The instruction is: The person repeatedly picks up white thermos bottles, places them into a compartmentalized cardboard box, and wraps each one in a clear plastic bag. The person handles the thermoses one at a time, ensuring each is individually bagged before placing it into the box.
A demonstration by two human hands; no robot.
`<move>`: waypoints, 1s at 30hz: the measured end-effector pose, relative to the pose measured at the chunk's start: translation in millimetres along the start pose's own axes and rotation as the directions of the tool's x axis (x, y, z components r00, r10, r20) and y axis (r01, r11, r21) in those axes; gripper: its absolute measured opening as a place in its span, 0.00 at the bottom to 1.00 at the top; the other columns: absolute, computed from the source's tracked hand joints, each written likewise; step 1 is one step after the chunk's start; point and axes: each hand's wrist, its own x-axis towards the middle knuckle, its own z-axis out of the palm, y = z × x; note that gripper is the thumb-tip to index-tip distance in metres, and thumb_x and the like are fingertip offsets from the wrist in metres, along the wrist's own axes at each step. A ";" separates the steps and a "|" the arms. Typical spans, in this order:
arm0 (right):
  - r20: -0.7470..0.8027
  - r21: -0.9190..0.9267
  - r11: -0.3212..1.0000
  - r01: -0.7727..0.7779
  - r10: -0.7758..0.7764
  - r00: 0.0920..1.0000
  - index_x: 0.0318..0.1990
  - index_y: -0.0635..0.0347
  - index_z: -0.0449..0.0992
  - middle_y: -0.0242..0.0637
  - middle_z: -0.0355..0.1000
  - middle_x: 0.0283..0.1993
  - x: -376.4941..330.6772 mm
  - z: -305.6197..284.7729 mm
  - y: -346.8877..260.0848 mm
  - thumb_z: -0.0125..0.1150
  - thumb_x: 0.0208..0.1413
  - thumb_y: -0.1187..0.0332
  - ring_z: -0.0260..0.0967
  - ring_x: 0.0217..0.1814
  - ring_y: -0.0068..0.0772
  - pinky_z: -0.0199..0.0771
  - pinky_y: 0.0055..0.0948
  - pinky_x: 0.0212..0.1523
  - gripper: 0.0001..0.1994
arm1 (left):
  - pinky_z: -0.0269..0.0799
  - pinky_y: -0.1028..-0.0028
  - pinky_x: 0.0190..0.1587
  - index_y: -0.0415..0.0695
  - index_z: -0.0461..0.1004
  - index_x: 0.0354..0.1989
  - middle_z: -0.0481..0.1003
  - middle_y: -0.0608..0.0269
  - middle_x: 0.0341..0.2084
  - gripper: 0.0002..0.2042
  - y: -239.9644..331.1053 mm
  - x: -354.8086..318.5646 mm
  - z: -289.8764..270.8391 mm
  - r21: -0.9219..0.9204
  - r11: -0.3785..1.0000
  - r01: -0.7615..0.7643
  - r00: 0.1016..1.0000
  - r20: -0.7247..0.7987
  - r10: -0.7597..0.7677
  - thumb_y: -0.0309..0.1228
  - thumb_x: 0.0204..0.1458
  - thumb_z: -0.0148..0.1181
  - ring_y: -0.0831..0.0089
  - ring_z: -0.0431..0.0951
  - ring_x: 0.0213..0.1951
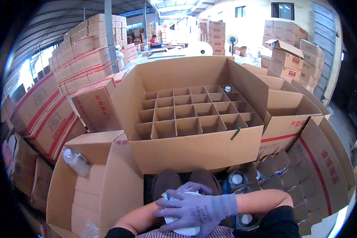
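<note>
My two hands wear grey-purple work gloves and come together over my lap. My right hand (206,212) lies across the front of a white object (187,230), its fingers pointing left and bent over it. Behind it, my left hand (195,187) grips the far side, mostly hidden by the right. Only white edges and a bit of blue show between the gloves, so its kind is unclear. Just ahead stands an open carton (194,148) with cardboard dividers; one white-capped bottle (227,89) sits in a back right compartment.
At the left, an open carton (119,174) holds a clear plastic jug (76,162). White-capped bottles (237,179) stand among dividers in a carton at my right. A small green-and-black item (236,133) sits on the carton's near edge. Stacked cartons (83,59) rise beyond.
</note>
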 end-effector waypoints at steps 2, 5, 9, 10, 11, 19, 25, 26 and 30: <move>-0.024 0.121 0.986 -0.112 0.115 0.993 0.49 0.54 0.76 0.44 0.71 0.52 -0.3 -2.1 -3.8 0.72 0.37 0.51 0.67 0.61 0.50 0.64 0.50 0.64 0.30 | 0.64 0.65 0.63 0.42 0.63 0.64 0.70 0.54 0.58 0.29 23.4 -18.3 1.0 -0.170 0.975 0.142 0.986 0.107 -0.125 0.36 0.56 0.64 0.63 0.70 0.59; -0.112 0.167 0.782 -0.601 0.620 0.776 0.56 0.61 0.73 0.46 0.73 0.54 -52.6 20.3 41.0 0.68 0.47 0.54 0.70 0.60 0.47 0.70 0.39 0.62 0.30 | 0.63 0.66 0.65 0.41 0.56 0.69 0.67 0.54 0.62 0.37 29.1 -55.7 20.0 -0.180 0.980 0.081 0.996 -0.025 -0.087 0.36 0.53 0.68 0.65 0.68 0.61; 0.090 -0.087 0.478 -0.874 0.878 0.471 0.62 0.60 0.69 0.52 0.68 0.62 -102.3 44.5 84.2 0.60 0.57 0.51 0.65 0.65 0.54 0.62 0.42 0.67 0.30 | 0.61 0.67 0.66 0.38 0.47 0.75 0.63 0.53 0.67 0.49 -2.5 -85.4 63.0 0.214 0.976 -0.039 0.939 -0.327 0.109 0.37 0.50 0.73 0.67 0.66 0.64; -0.035 -0.053 0.538 -0.841 0.841 0.540 0.64 0.57 0.68 0.51 0.66 0.64 -98.8 44.7 70.2 0.60 0.57 0.50 0.62 0.66 0.55 0.61 0.43 0.68 0.31 | 0.61 0.67 0.67 0.38 0.49 0.74 0.64 0.53 0.66 0.48 -3.9 -88.6 45.8 0.051 0.997 0.053 0.943 -0.330 -0.033 0.39 0.50 0.73 0.67 0.66 0.64; -0.160 -0.012 0.595 -0.803 0.792 0.589 0.65 0.55 0.67 0.51 0.65 0.65 -73.3 32.0 44.3 0.60 0.57 0.50 0.60 0.68 0.56 0.59 0.44 0.69 0.32 | 0.61 0.67 0.67 0.38 0.50 0.74 0.66 0.53 0.65 0.47 -0.5 -94.6 27.6 -0.115 0.981 0.157 0.933 -0.308 -0.186 0.40 0.50 0.72 0.68 0.67 0.64; -0.056 0.022 0.693 -0.721 0.721 0.691 0.57 0.55 0.74 0.45 0.71 0.58 -161.2 82.7 112.2 0.58 0.59 0.61 0.70 0.60 0.48 0.70 0.38 0.62 0.20 | 0.63 0.69 0.64 0.36 0.57 0.70 0.69 0.55 0.62 0.40 -13.2 -72.4 63.2 0.070 0.997 0.032 0.926 -0.378 -0.003 0.39 0.52 0.70 0.67 0.69 0.61; -0.065 0.023 0.968 -0.250 0.251 0.966 0.63 0.57 0.68 0.49 0.63 0.67 -48.4 2.6 22.8 0.62 0.54 0.51 0.57 0.71 0.53 0.55 0.46 0.71 0.31 | 0.68 0.71 0.61 0.39 0.60 0.70 0.71 0.62 0.61 0.34 50.6 -100.2 -12.5 -0.338 0.889 0.310 0.949 0.057 -0.309 0.34 0.57 0.66 0.75 0.72 0.57; -0.016 -0.020 0.957 -0.289 0.288 0.957 0.63 0.57 0.68 0.48 0.63 0.67 -43.4 1.3 10.5 0.62 0.54 0.49 0.57 0.71 0.52 0.55 0.46 0.72 0.32 | 0.69 0.71 0.60 0.39 0.61 0.69 0.72 0.61 0.60 0.34 42.8 -95.4 -18.9 -0.283 0.912 0.296 0.953 0.021 -0.303 0.35 0.56 0.67 0.75 0.73 0.57; -0.043 0.472 0.547 -0.692 0.798 0.601 0.66 0.54 0.68 0.47 0.65 0.64 -98.3 49.7 53.2 0.63 0.55 0.52 0.60 0.70 0.46 0.57 0.41 0.71 0.32 | 0.66 0.72 0.62 0.33 0.59 0.69 0.70 0.55 0.61 0.41 9.4 -91.1 38.7 0.147 0.966 0.214 0.821 -0.562 -0.097 0.41 0.51 0.71 0.71 0.72 0.58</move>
